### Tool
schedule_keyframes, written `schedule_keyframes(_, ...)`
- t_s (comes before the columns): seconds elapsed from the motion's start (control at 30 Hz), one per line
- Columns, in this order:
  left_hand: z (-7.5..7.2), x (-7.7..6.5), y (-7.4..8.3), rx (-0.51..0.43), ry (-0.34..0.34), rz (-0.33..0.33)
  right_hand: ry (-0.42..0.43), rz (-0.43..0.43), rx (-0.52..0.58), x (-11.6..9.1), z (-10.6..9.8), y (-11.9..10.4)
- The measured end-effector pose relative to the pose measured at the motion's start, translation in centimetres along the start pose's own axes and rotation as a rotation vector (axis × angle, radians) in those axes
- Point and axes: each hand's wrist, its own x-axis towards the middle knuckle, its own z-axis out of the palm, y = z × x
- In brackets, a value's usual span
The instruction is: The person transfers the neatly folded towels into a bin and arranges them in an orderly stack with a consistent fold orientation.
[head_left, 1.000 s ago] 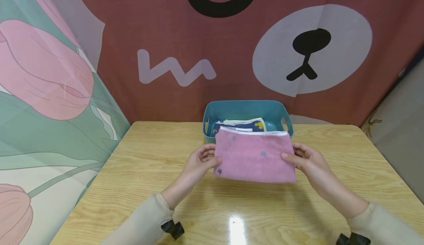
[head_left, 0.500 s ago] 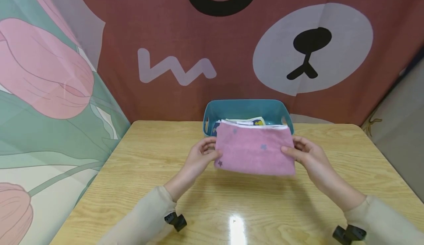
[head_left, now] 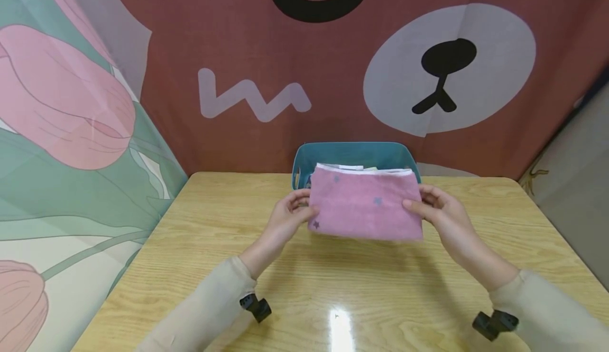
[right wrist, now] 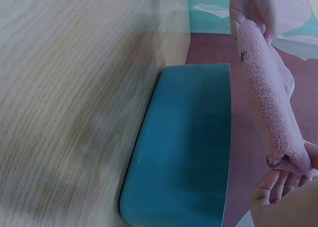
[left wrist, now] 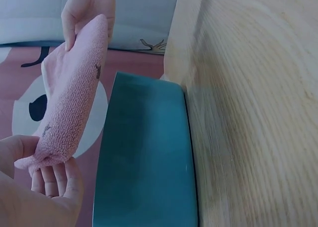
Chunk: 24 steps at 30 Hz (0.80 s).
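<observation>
A folded pink towel point(head_left: 366, 204) with small star prints and a white edge hangs level between my two hands. My left hand point(head_left: 287, 217) pinches its left end, thumb on the near face and fingers behind. At the other end my right hand point(head_left: 442, 212) grips it the same way. Both wrist views show the terry towel point(left wrist: 74, 98) raised higher than the blue-green plastic basket point(right wrist: 186, 142). In the head view the towel overlaps the basket's front. Pale edges of folded cloths point(head_left: 349, 167) peek out behind it; the rest of them is hidden.
The basket point(head_left: 357, 152) stands at the far edge of the wooden table point(head_left: 228, 198), close to a brown cloth backdrop point(head_left: 247, 35) with a bear face. A floral curtain point(head_left: 62, 98) hangs at left, a grey surface point(head_left: 571, 193) at right.
Both hands have carried the towel forward and up toward the basket. It now hides most of the dark blue and yellow cloth that showed inside before. Both grips stay the same.
</observation>
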Motion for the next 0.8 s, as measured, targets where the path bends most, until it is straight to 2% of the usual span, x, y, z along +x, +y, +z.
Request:
schedule_keyframes(0.17, 0.0, 0.5, 0.1, -0.029, 0.013, -0.013, 0.01, 0.014, 0.03, 0.4, 0.0, -0.1)
schedule_keyframes(0.37, 0.2, 0.9, 0.2, -0.02, 0.035, -0.006, 0.031, 0.033, 0.085, 0.8, 0.0, -0.2)
schedule_keyframes(0.8, 0.5, 2.1, 0.6, 0.017, 0.033, -0.005, 0.064, 0.058, 0.184, 2.2, -0.3, -0.5)
